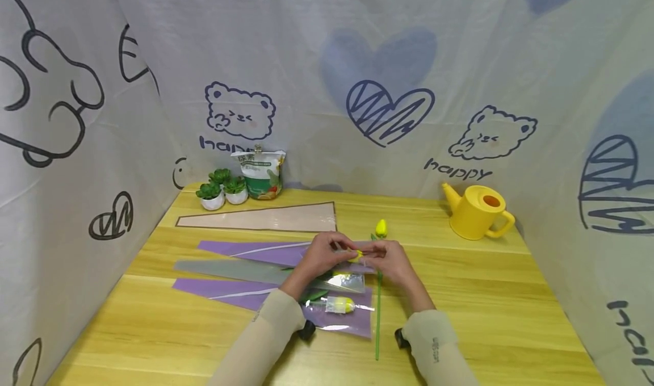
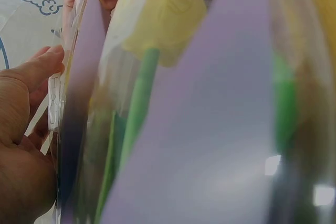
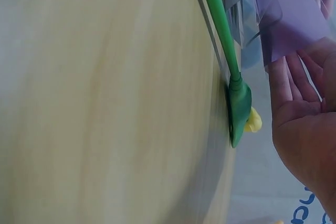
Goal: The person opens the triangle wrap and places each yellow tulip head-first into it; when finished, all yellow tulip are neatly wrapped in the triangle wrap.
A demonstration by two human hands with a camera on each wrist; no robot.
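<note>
Both hands meet over the wide end of the farthest purple flower sleeve (image 1: 225,247). My left hand (image 1: 324,255) pinches its edge beside a yellow tulip head (image 1: 356,256). From the other side, my right hand (image 1: 390,259) holds the same sleeve end between thumb and fingers, its purple film (image 3: 294,19) showing in the right wrist view. A grey sleeve (image 1: 214,268) and another purple sleeve (image 1: 352,324), each with a yellow tulip inside, lie nearer. Just right of the sleeves lies a bare tulip, its yellow head (image 1: 381,228) pointing away and its green stem (image 1: 378,318) passing below my right hand.
Farther back lies a pale pink sleeve (image 1: 281,218) with a dark border. Small potted succulents (image 1: 212,196) and a clipped green-and-white bag (image 1: 263,176) stand at the back left. A yellow watering can (image 1: 475,213) stands at the back right, before the printed cloth wall (image 1: 306,62).
</note>
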